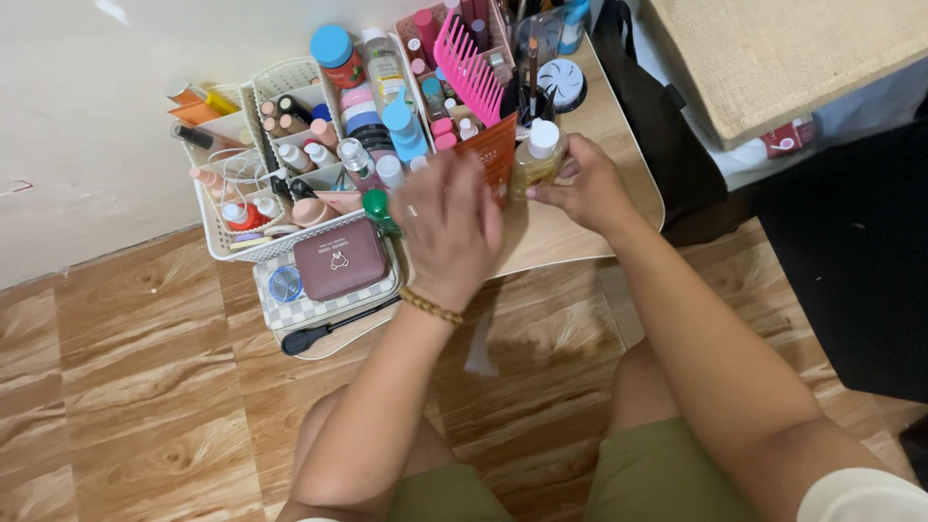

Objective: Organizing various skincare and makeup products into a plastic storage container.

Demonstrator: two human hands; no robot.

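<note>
- Right hand (585, 188) is wrapped around a small clear bottle of yellowish liquid with a white cap (537, 155) — fingers closed on its body, bottle upright, held just above the far part of the low light-wood bench (619, 145).
- Left hand (449, 227) hovers over the bench's front edge with fingers spread and loosely curled, back of the hand up. It's a bit blurry, so I honestly can't tell if it's gripping anything. There's a beaded gold bracelet (432, 307) on that wrist.
- Between the two hands stands a flat orange carton (495, 155), touching or nearly touching the bottle — hard to say which.
- Behind it, a big pink wide-tooth comb (469, 72) sticks up out of a pink organiser packed with little tubes.
- Left of that sits a white plastic lattice basket (227, 246) with compartments, crammed with small bottles and jars, including a tall one with a blue lid (336, 53).
- In front of the basket, a mauve zip pouch (340, 259) lies on a checkered cream pouch (300, 309), with a black-handled brush (333, 329) right at the bench edge.
- Person's sitting on the wood-pattern floor (145, 406), knees in olive-green shorts.
</note>
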